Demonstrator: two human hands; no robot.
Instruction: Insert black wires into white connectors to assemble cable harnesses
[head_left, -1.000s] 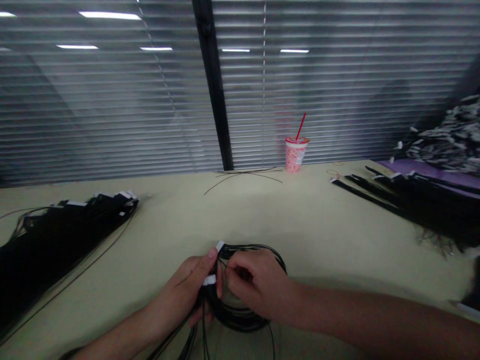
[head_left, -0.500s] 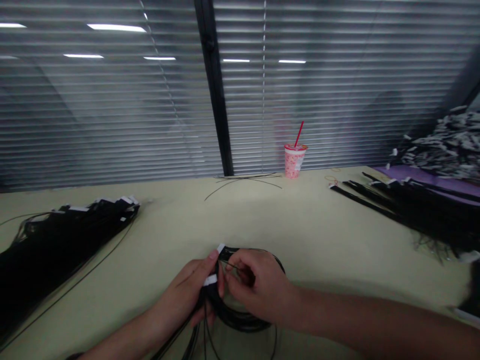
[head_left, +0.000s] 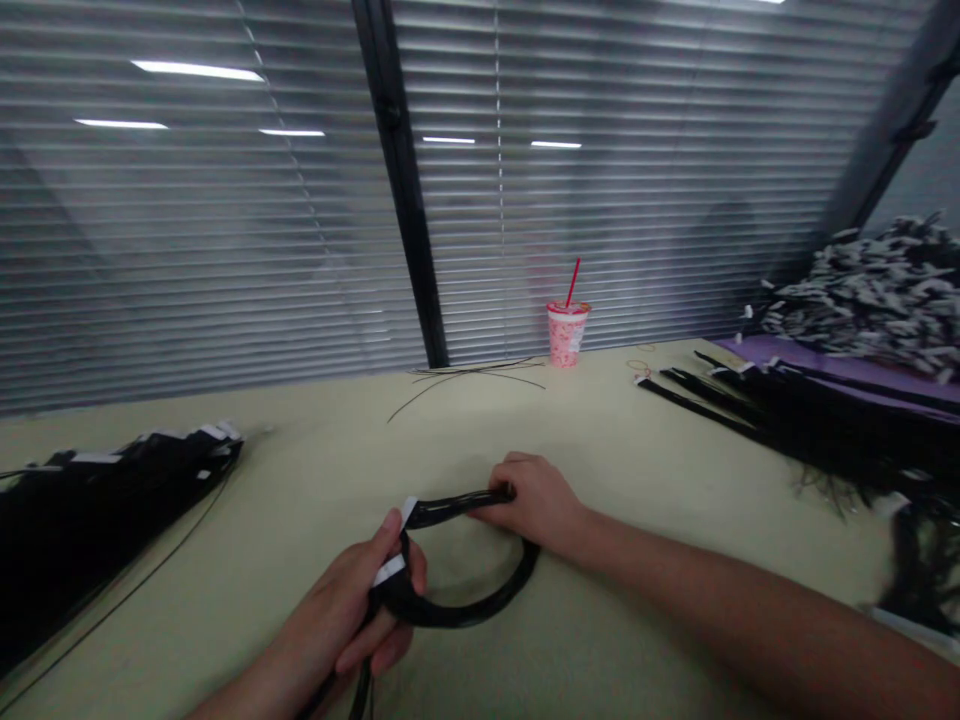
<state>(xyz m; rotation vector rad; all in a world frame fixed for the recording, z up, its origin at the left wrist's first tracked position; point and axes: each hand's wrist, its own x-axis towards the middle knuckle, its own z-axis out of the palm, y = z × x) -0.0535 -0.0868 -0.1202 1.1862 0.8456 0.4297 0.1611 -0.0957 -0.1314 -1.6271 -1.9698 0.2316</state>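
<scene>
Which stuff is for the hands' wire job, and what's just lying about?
In the job:
- black wire loop, held by left hand and right hand
- its white pieces
- probably the left wire pile and right wire pile: similar wires

Just lying about:
- pink cup
- perhaps the thin loose wires

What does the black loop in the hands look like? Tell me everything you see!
The black loop looks like many thin wires bunched together, with a slight shine. It curves into a rounded ring over the pale table. Two white pieces show at its left side, where the left hand holds it, and black strands trail below that hand. The right hand grips its right side. Whether it touches the table is hard to tell.
</scene>
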